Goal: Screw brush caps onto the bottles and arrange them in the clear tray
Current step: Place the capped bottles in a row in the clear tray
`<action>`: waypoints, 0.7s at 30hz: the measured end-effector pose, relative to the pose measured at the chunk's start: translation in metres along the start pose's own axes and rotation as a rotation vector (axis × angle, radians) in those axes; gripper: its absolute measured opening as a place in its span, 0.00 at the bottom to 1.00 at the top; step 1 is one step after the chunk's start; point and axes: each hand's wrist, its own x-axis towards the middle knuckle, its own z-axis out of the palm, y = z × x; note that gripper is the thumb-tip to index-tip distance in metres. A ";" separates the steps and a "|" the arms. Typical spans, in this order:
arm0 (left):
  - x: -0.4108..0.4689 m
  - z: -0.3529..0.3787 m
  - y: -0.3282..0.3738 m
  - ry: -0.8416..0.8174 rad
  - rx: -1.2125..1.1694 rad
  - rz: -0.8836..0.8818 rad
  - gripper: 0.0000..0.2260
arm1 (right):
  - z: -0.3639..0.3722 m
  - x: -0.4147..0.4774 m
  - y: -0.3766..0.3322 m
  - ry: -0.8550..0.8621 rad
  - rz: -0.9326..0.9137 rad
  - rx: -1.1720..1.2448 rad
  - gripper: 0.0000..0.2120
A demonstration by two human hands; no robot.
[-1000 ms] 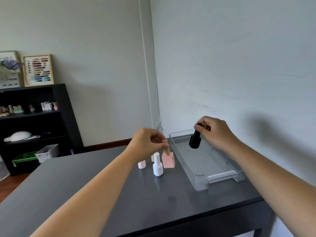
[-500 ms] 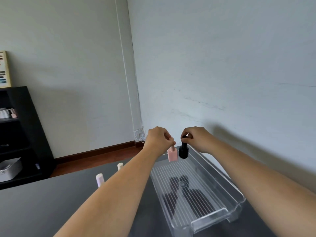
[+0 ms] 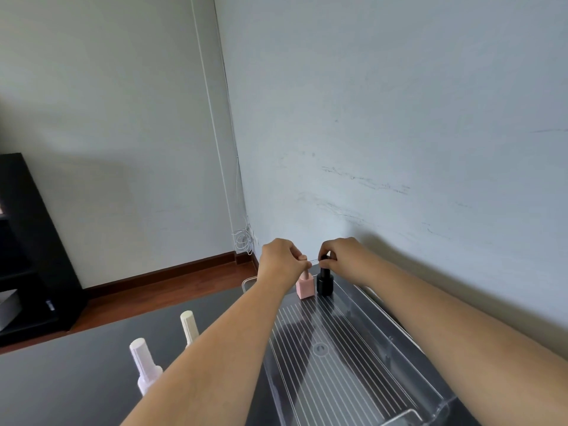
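Both hands are at the 12 o'clock end of the clear tray [image 3: 347, 382]. The left hand [image 3: 281, 262] pinches the cap of the pink bottle [image 3: 305, 285] from above, fingers curled round it. The right hand [image 3: 344, 256] grips the cap of the black bottle [image 3: 325, 281] the same way. Both bottles are upright, side by side inside the tray at its far end, pink at 9 o'clock of black and just beside it; can't tell if they touch. The tray sits on the dark table [image 3: 76, 379] with its long axis running 6 to 12. Outside the tray, at its 9 o'clock, two capped bottles stand on the table: a white bottle [image 3: 144, 367] nearer and a cream bottle [image 3: 189, 327] farther, partly hidden by the left forearm. A black shelf [image 3: 27, 241] is at far 9 o'clock.
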 end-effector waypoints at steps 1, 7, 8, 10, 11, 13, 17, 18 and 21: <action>0.000 0.000 0.000 -0.003 -0.002 -0.001 0.06 | 0.000 0.000 0.000 0.001 0.002 0.001 0.06; -0.004 -0.016 0.002 -0.022 0.082 0.014 0.14 | -0.013 -0.009 -0.005 0.023 0.039 0.028 0.11; -0.006 -0.023 0.003 -0.016 0.082 0.017 0.14 | -0.017 -0.012 -0.008 0.045 0.028 0.032 0.11; -0.009 -0.040 0.004 0.010 0.088 0.023 0.13 | -0.026 -0.019 -0.017 0.098 -0.013 0.055 0.10; -0.012 -0.051 0.005 0.031 0.104 0.031 0.12 | -0.030 -0.022 -0.024 0.123 -0.036 0.074 0.09; -0.018 -0.074 0.005 0.076 0.123 0.044 0.11 | -0.035 -0.029 -0.040 0.153 -0.077 0.111 0.07; -0.039 -0.128 -0.004 0.141 0.172 0.063 0.07 | -0.033 -0.045 -0.085 0.119 -0.161 0.144 0.05; -0.047 -0.141 -0.009 0.143 0.192 0.064 0.07 | -0.030 -0.049 -0.098 0.101 -0.182 0.151 0.04; -0.075 -0.175 -0.028 0.123 0.238 0.053 0.07 | -0.017 -0.060 -0.135 0.049 -0.237 0.172 0.03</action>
